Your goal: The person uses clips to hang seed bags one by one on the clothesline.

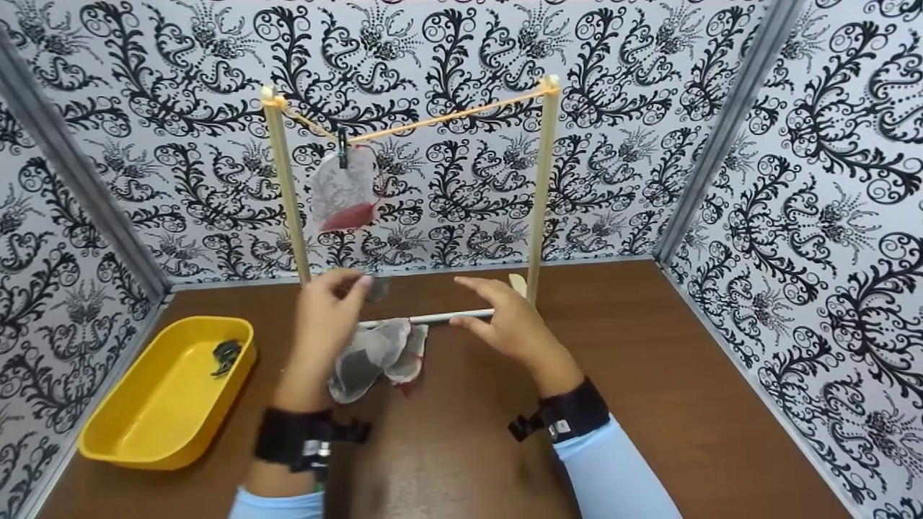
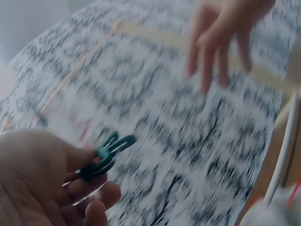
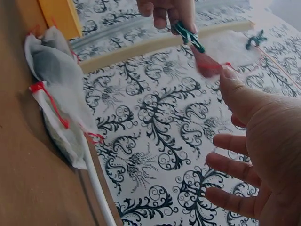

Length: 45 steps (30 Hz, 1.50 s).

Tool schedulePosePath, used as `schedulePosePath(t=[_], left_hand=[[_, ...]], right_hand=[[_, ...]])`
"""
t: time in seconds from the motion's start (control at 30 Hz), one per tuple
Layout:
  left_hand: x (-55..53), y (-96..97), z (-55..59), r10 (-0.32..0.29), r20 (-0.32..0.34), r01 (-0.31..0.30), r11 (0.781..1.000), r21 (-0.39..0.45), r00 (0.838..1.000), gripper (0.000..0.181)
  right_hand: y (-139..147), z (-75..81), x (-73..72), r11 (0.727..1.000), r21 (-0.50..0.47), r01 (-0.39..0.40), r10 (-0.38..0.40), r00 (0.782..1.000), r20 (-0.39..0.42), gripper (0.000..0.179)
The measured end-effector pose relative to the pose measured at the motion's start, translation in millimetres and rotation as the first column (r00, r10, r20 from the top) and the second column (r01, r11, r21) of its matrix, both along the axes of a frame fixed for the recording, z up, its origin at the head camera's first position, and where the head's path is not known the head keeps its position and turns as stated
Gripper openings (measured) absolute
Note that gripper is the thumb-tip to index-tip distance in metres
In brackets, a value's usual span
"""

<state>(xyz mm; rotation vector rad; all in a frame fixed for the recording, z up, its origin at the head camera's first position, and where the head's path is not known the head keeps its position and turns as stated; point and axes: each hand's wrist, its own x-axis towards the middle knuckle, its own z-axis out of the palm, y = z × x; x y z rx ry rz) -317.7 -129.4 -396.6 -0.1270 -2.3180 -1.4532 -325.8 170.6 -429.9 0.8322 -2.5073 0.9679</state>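
Note:
My left hand (image 1: pixel 328 310) pinches a dark green clothespin (image 2: pixel 106 157) between thumb and fingers, above the near bags. Level with it, my right hand (image 1: pixel 508 321) has its fingers spread and holds nothing, over the white rod (image 1: pixel 451 316). A sheer white drawstring bag (image 1: pixel 342 184) with something red at its bottom hangs from the orange string (image 1: pixel 447 117), held by another clothespin (image 1: pixel 342 148). Several similar sheer bags (image 1: pixel 368 357) with red drawstrings lie on the table by the rod, partly behind my left wrist; dark contents show through one.
Two upright wooden posts (image 1: pixel 546 187) carry the sagging string. A yellow tray (image 1: pixel 162 458) stands at the left with dark clothespins (image 1: pixel 226 357) inside. Patterned walls (image 1: pixel 620 166) enclose the brown table (image 1: pixel 663 404) at the back and sides.

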Motion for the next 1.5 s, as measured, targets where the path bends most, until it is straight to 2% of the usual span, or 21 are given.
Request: schedulePosePath(t=[0.13, 0.3, 0.4, 0.5, 0.67, 0.77, 0.97, 1.03, 1.1, 1.17, 1.2, 1.3, 1.37, 1.43, 1.5], left_hand=[[-0.7, 31.2, -4.0, -0.018, -0.058, 0.02, 0.999, 0.036, 0.998, 0.018], [8.1, 50.5, -10.6, -0.008, -0.011, 0.008, 0.999, 0.031, 1.0, 0.016], [11.3, 60.0, -12.3, -0.03, 0.012, 0.03, 0.999, 0.015, 0.999, 0.018], [11.0, 70.4, -11.4, -0.072, 0.009, 0.072, 0.997, -0.005, 0.997, 0.018], [12.9, 79.5, -14.2, -0.101, 0.033, 0.102, 0.994, -0.027, 0.994, 0.02], [13.3, 81.0, -16.9, -0.107, 0.051, 0.109, 0.993, -0.039, 0.993, 0.022], [15.0, 78.7, -20.7, -0.169, 0.1, 0.174, 0.984, -0.041, 0.981, 0.024], [14.2, 77.2, -22.1, -0.159, 0.107, 0.167, 0.983, -0.08, 0.982, 0.026], [10.9, 74.9, -25.3, -0.111, 0.104, 0.127, 0.979, -0.161, 0.988, 0.027], [6.0, 70.6, -31.5, -0.041, 0.097, 0.066, 0.96, -0.274, 0.994, 0.026], [2.5, 67.6, -36.1, 0.002, 0.093, 0.03, 0.941, -0.336, 0.996, 0.026], [-9.8, 56.7, -55.2, 0.112, 0.109, -0.041, 0.86, -0.509, 0.988, 0.029], [-16.6, 49.7, -68.7, 0.172, 0.147, -0.05, 0.798, -0.601, 0.974, 0.038], [-22.1, 44.1, -81.1, 0.212, 0.188, -0.035, 0.746, -0.665, 0.959, 0.048], [-25.1, 40.6, -91.2, 0.227, 0.216, -0.009, 0.71, -0.704, 0.95, 0.058]], right_hand=[[-2, 2.8, -0.5, 0.992, -0.124, -0.023, 0.026, 0.999, 0.023, 0.075], [-10, 0.7, 0.6, 0.95, -0.295, -0.104, 0.132, 0.988, 0.078, 0.079], [-11, 1.7, 3.0, 0.926, -0.36, -0.111, 0.16, 0.981, 0.107, 0.079], [-9, 4.6, 3.1, 0.922, -0.375, -0.093, 0.144, 0.983, 0.109, 0.076], [-9, 6.8, 3.0, 0.925, -0.37, -0.093, 0.133, 0.987, 0.085, 0.057], [-10, 8.3, 5.1, 0.92, -0.382, -0.092, 0.133, 0.988, 0.082, 0.048], [-9, 6.4, 7.4, 0.908, -0.408, -0.097, 0.157, 0.981, 0.117, 0.038], [-9, 5.8, 7.2, 0.904, -0.417, -0.092, 0.161, 0.978, 0.133, 0.036], [-8, 5.5, 6.3, 0.903, -0.422, -0.083, 0.156, 0.977, 0.143, 0.033], [-7, 5.4, 5.4, 0.902, -0.428, -0.059, 0.136, 0.979, 0.153, 0.031], [-7, 5.4, 4.9, 0.901, -0.432, -0.042, 0.122, 0.98, 0.158, 0.029], [-7, 4.2, 2.6, 0.893, -0.449, 0.03, 0.05, 0.985, 0.165, 0.024], [-7, 3.4, 1.2, 0.882, -0.464, 0.078, -0.001, 0.986, 0.164, 0.02], [-7, 2.5, 0.1, 0.871, -0.479, 0.112, -0.042, 0.987, 0.156, 0.015], [-7, 1.4, -0.7, 0.862, -0.49, 0.129, -0.064, 0.987, 0.147, 0.013]])
